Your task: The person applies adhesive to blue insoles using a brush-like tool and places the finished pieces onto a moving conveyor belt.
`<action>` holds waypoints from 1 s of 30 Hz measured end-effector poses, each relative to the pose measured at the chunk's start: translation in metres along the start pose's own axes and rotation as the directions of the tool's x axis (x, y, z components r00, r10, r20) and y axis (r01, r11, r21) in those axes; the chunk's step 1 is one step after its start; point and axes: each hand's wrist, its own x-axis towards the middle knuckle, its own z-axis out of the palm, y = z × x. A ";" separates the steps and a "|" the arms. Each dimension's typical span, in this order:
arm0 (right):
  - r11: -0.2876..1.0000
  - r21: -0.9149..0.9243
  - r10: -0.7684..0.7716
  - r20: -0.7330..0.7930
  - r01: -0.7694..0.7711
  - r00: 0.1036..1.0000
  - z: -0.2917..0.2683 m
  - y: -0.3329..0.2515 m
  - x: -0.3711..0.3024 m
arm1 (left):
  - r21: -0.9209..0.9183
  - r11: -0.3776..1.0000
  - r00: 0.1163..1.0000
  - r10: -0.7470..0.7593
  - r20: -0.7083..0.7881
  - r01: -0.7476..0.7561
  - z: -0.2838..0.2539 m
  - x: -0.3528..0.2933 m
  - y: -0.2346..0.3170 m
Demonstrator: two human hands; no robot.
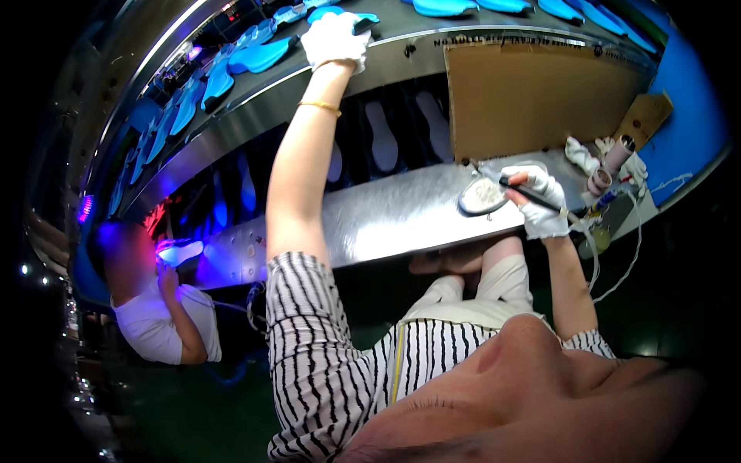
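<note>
My left hand (337, 40), in a white glove, reaches far out over the conveyor belt. Its fingers are closed on a blue shoe sole with a black end (363, 26); the glove covers much of it. Lower right, my right hand (543, 202), in a white glove with bare fingertips, grips a black-handled brush (532, 196). The brush's front end points over a shallow round dish (483, 196) with whitish contents, on the metal ledge (378, 225). Whether the bristles touch the dish cannot be made out.
More blue soles (261, 55) line the belt. A cardboard sheet (532, 100) stands behind the ledge. Thread spools (618, 154), a crumpled white glove (581, 157) and a white hose (634, 239) lie right. A co-worker (166, 309) at left holds a lit sole. Dark sole-shaped pieces (380, 137) sit below the belt.
</note>
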 end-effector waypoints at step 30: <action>0.922 0.276 0.224 0.192 -0.271 0.955 0.065 -0.018 -0.017 | -0.091 -0.939 0.694 0.179 0.697 0.333 -0.029 -0.345 0.084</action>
